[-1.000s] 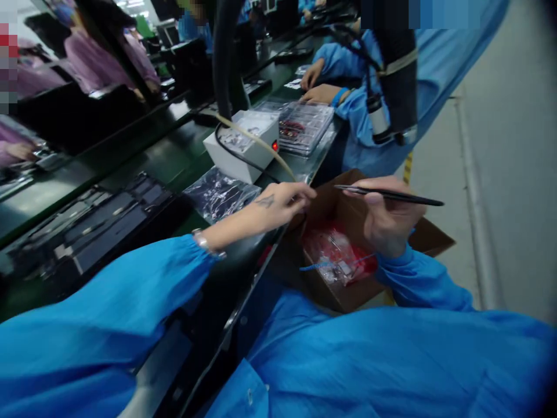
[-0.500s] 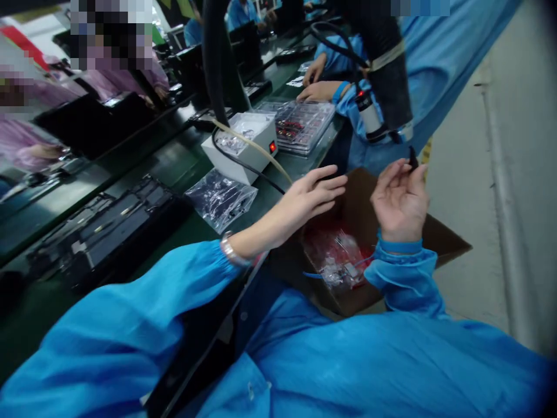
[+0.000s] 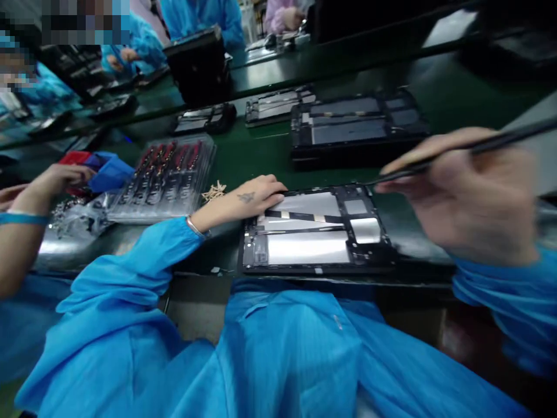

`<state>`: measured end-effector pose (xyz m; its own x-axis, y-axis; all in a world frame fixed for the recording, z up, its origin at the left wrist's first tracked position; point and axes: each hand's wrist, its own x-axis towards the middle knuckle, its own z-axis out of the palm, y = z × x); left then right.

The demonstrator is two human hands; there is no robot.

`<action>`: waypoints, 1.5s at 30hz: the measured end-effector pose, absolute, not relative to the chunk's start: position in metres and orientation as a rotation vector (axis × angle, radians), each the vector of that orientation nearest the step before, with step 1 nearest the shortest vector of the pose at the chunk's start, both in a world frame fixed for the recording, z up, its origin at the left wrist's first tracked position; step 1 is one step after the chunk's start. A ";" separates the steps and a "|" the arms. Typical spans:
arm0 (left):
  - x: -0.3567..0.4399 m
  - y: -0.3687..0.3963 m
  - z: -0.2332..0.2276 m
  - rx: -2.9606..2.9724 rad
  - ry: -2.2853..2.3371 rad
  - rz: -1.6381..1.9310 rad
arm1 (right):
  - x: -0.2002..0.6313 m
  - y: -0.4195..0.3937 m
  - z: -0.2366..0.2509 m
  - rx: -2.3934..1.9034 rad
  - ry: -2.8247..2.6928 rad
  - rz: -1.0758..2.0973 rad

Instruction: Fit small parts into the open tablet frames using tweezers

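An opened tablet (image 3: pixel 308 252), its silvery battery cells, dark frame and a ribbon cable showing, lies on the green bench in front of me. My left hand (image 3: pixel 261 194) grips its upper left edge with bent fingers. My right hand (image 3: pixel 474 203), blurred, is closed around a slim black tool (image 3: pixel 420 168) tapered like tweezers. That tool's tip is by the tablet's upper right corner; whether it touches is unclear.
Behind it sits a stack of similar open tablets (image 3: pixel 348 125). To the left are a clear plastic tray (image 3: pixel 161 174) of red-and-black parts, a pile of small tan pieces (image 3: pixel 214 191) and a blue bin (image 3: pixel 111 171). A co-worker's hand (image 3: pixel 56 180) reaches toward the bins.
My view has swung left from the cardboard box to the bench. My left hand has gone from hovering to the tablet's edge; my right hand has moved over the bench with the black tool.
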<state>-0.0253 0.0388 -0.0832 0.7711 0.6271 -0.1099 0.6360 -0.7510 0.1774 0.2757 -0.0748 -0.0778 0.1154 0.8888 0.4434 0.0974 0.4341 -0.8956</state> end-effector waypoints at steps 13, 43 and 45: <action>-0.023 0.018 -0.116 2.729 0.932 0.213 | 0.243 -0.024 -0.109 -1.277 -1.573 0.883; -0.029 0.020 -0.126 2.747 0.865 0.321 | 0.240 -0.025 -0.101 -1.371 -1.749 0.708; -0.029 0.020 -0.126 2.752 0.856 0.329 | 0.239 -0.025 -0.099 -1.375 -1.770 0.685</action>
